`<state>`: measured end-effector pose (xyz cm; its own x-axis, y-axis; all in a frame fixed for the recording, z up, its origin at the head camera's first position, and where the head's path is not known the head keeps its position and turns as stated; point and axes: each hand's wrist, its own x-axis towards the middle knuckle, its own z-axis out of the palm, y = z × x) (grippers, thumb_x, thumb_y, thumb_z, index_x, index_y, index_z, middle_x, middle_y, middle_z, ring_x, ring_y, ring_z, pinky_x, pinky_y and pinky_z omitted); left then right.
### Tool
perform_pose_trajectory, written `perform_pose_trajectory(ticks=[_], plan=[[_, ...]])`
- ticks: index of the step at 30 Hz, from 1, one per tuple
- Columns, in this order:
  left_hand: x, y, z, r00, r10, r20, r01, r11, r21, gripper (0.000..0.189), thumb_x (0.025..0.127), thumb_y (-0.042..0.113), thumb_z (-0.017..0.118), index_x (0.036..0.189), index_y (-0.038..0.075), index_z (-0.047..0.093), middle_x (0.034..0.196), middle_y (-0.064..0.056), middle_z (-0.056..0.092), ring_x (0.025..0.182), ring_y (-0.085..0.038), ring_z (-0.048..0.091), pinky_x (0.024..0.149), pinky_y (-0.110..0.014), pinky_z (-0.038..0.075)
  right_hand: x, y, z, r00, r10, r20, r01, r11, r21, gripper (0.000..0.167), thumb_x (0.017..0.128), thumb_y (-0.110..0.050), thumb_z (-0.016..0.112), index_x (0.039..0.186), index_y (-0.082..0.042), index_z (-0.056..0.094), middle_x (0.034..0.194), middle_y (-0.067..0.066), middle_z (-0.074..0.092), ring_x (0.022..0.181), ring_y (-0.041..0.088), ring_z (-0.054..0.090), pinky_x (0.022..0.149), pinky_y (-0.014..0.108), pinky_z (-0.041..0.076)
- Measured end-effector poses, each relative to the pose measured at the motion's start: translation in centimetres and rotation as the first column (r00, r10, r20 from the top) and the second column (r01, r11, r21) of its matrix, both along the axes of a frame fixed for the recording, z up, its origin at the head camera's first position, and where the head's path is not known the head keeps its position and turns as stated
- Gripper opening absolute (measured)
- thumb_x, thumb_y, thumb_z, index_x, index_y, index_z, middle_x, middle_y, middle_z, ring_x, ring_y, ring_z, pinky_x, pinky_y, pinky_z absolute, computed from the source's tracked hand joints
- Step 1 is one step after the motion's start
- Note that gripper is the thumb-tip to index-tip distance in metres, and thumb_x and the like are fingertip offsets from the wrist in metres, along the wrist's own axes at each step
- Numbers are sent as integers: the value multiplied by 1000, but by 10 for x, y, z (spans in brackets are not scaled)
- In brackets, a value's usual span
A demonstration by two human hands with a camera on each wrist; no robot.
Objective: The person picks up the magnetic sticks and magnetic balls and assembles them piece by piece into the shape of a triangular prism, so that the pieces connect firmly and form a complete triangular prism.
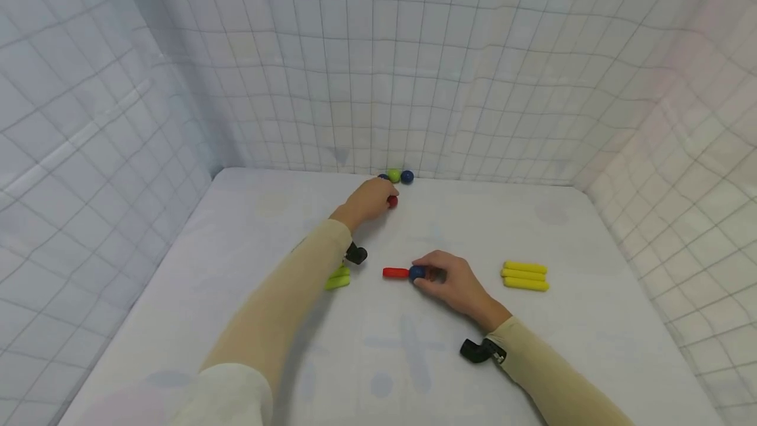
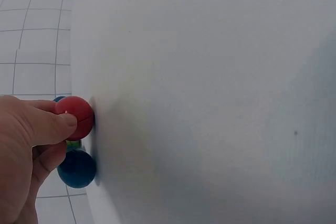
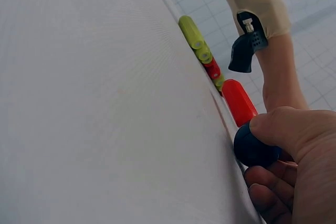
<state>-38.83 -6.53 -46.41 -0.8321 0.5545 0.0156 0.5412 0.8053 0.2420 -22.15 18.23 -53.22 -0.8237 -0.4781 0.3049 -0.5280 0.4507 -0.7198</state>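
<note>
Near the back of the table my left hand pinches a red ball between thumb and fingers. In the left wrist view that red ball sits close over the surface, with a dark blue ball just below it. My right hand grips another dark blue ball at mid-table, thumb on one side and fingers on the other. A red stick lies right at this ball's left side. The right wrist view shows the red stick end-on against the blue ball.
Along the back edge stand a green ball, a blue ball and another blue one partly behind my left hand. Several yellow sticks lie at right. Light green sticks are half hidden by my left arm. Grid-patterned cloth encloses the table.
</note>
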Motion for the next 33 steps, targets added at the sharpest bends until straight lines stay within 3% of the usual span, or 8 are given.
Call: perform_pose_trajectory(ticks=[6, 18, 23, 28, 33], plan=[[5, -2, -4, 999, -39, 3, 39, 999, 4, 25, 105, 7, 71, 129, 4, 77, 120, -9, 74, 107, -24, 63, 98, -38, 51, 4, 2, 1, 1000, -3, -13, 3, 1000, -3, 31, 95, -17, 87, 126, -17, 80, 106, -14, 71, 91, 12, 65, 79, 31, 56], [13, -10, -2, 997, -43, 63, 42, 999, 21, 24, 108, 16, 70, 129, 7, 78, 108, -4, 72, 95, -20, 59, 89, -35, 51, 3, 1, 1, 999, 10, -35, -10, 1000, 4, 32, 96, -18, 86, 127, -16, 79, 109, -13, 71, 92, 12, 65, 80, 32, 57], [19, -18, -2, 996, -54, 77, 49, 997, 63, 30, 106, 20, 73, 132, 7, 77, 114, -6, 74, 99, -21, 62, 92, -36, 52, 3, 0, -1, 1000, 6, -20, -6, 1000, 1, 32, 95, -17, 87, 127, -17, 79, 109, -14, 71, 92, 11, 65, 80, 31, 57], [33, -32, 9, 996, -17, 92, 2, 987, 163, 37, 102, 22, 78, 135, 5, 75, 125, -9, 74, 109, -23, 65, 100, -39, 53, 2, -1, -2, 1000, 16, -11, -16, 1000, -2, 33, 97, -18, 86, 128, -18, 79, 110, -14, 71, 93, 12, 65, 80, 32, 57], [54, -48, 23, 992, 27, 126, -61, 959, 275, 37, 99, 19, 81, 133, 3, 75, 118, -9, 74, 106, -25, 66, 98, -39, 56, 0, -2, 0, 1000, 8, -20, -8, 1000, 0, 33, 96, -18, 87, 128, -18, 79, 109, -14, 71, 93, 11, 65, 80, 32, 57]])
